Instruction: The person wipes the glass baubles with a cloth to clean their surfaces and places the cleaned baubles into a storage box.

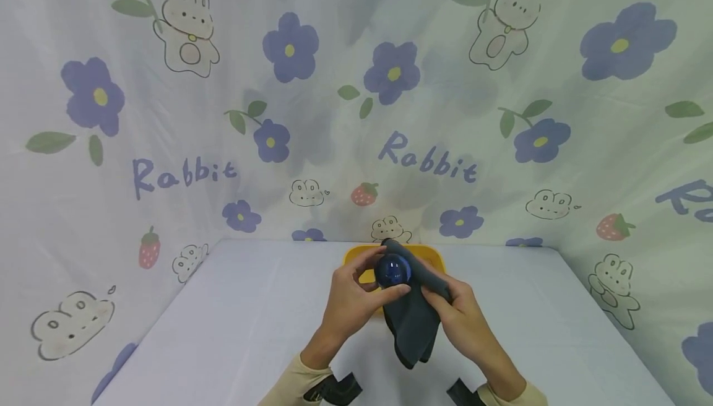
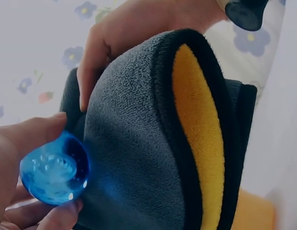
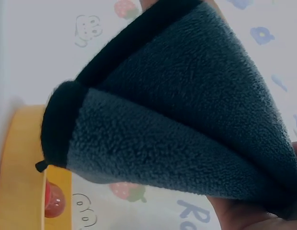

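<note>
A clear blue glass ball is pinched between the thumb and fingers of my left hand. In the head view the ball looks dark blue and shiny. My right hand grips a folded cloth, grey and plush with a black border; its yellow inner side shows in the left wrist view. The cloth lies right beside the ball, and some of it hangs down below both hands. In the right wrist view the cloth hides most of the right hand's fingers.
Behind the hands a yellow container stands on the white table. Inside it, a reddish ball shows in the right wrist view. A rabbit-and-flower patterned curtain rises round the table's back and sides.
</note>
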### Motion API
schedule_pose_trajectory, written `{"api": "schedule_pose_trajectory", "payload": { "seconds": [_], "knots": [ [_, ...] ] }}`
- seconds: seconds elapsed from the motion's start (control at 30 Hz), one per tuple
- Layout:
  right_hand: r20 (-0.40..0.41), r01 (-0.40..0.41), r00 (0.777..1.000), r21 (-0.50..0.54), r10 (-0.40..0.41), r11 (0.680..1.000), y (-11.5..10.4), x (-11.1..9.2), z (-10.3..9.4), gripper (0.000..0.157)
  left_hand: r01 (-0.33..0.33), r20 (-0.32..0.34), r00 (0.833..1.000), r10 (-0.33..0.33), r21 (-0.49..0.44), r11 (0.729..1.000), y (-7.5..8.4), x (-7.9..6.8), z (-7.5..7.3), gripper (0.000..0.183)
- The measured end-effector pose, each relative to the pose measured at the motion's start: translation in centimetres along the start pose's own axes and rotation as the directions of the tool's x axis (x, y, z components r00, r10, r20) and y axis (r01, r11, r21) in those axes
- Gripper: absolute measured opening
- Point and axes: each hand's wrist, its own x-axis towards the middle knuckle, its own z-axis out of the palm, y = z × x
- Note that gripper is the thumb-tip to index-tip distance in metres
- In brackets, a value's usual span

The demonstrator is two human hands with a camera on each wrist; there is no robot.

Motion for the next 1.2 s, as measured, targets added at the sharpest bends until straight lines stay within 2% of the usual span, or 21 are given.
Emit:
{"api": "schedule_pose_trajectory", "payload": {
  "seconds": [0.2,0.4,0.63,0.87,1.0,1.2],
  "knots": [
    [-0.008,0.001,1.000,-0.047,-0.001,0.999,-0.5,-0.3,0.3,0.047,0.010,-0.011,1.000,-0.010,0.033,0.999,-0.3,0.1,-0.3,0.058],
    [-0.003,0.019,1.000,-0.098,-0.020,0.995,-0.6,-0.8,0.5,0.047,0.047,-0.015,0.999,-0.046,0.079,0.996,-0.6,0.3,-0.5,0.054],
    [0.009,0.149,0.989,-0.171,-0.150,0.974,-0.7,-0.7,0.9,0.049,0.003,0.081,0.997,-0.010,0.080,0.997,-0.8,0.4,-0.4,0.050],
    [0.011,0.219,0.975,-0.238,-0.223,0.946,-0.4,-0.6,1.0,0.046,-0.022,0.167,0.986,0.009,0.079,0.997,-0.4,-0.1,-0.2,0.050],
    [0.012,0.201,0.979,-0.213,-0.203,0.956,0.0,-0.5,0.8,0.045,-0.051,0.194,0.980,0.036,0.076,0.996,0.0,-0.3,-0.1,0.056],
    [0.016,0.154,0.988,-0.058,-0.154,0.986,0.8,-0.1,0.2,0.044,-0.098,0.198,0.977,0.078,0.093,0.991,0.3,-0.6,-0.1,0.062]
  ]
}}
